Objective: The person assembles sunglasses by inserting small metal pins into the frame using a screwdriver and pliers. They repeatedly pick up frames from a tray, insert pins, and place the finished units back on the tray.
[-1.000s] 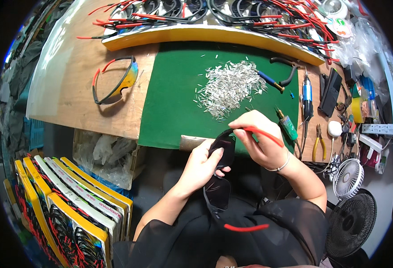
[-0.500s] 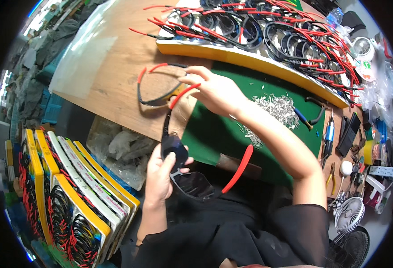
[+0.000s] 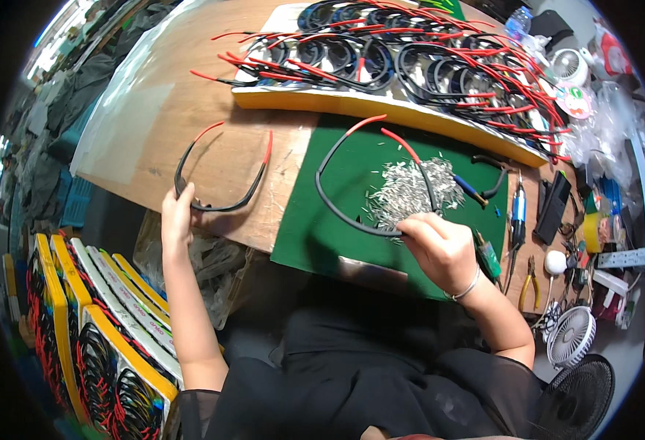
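Note:
My left hand (image 3: 178, 214) pinches the front corner of a pair of dark-framed glasses (image 3: 223, 209) with red temple tips, over the bare wood at the table's left. The temples point away from me. My right hand (image 3: 443, 248) is closed on the front corner of a second pair of glasses (image 3: 331, 199), also black with red tips. That pair is over the green mat (image 3: 300, 242), its temples open and pointing away. Its far-side temple crosses in front of a pile of small silvery pieces (image 3: 403, 192) on the mat.
A yellow-edged white tray (image 3: 381, 117) full of red-tipped glasses stands at the back. A blue-handled tool (image 3: 470, 189), a blue screwdriver (image 3: 519, 213) and yellow pliers (image 3: 530, 286) lie at the right near a small white fan (image 3: 572, 337). Filled trays (image 3: 117, 345) stand at the lower left.
My hands have moved apart, left hand left and forward, right hand right and nearer me. The glasses held low before my body are no longer there; each hand now grips a pair over the table.

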The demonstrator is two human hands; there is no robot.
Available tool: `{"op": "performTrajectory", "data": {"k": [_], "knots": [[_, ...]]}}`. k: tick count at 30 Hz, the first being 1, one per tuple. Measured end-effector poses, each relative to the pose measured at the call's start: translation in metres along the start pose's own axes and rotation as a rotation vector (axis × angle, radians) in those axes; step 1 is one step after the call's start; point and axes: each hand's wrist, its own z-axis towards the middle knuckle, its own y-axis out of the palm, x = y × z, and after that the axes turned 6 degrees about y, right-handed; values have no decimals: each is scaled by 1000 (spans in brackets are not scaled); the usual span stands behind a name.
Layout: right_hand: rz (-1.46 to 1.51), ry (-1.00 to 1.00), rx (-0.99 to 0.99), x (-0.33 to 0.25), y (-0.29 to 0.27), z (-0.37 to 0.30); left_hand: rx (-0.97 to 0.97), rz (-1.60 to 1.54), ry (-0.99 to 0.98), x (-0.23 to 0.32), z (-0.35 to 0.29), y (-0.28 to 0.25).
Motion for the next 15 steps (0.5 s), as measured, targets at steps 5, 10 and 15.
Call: {"op": "performTrajectory", "data": {"k": [5, 10, 15], "knots": [[-17, -15, 70, -6, -14, -31, 316, 833, 356, 21, -18, 31], [-56, -116, 47, -15, 2, -48, -408, -236, 373, 44, -163, 124], [180, 4, -6, -22, -8, -62, -243, -640, 22, 49, -191, 177]]}}
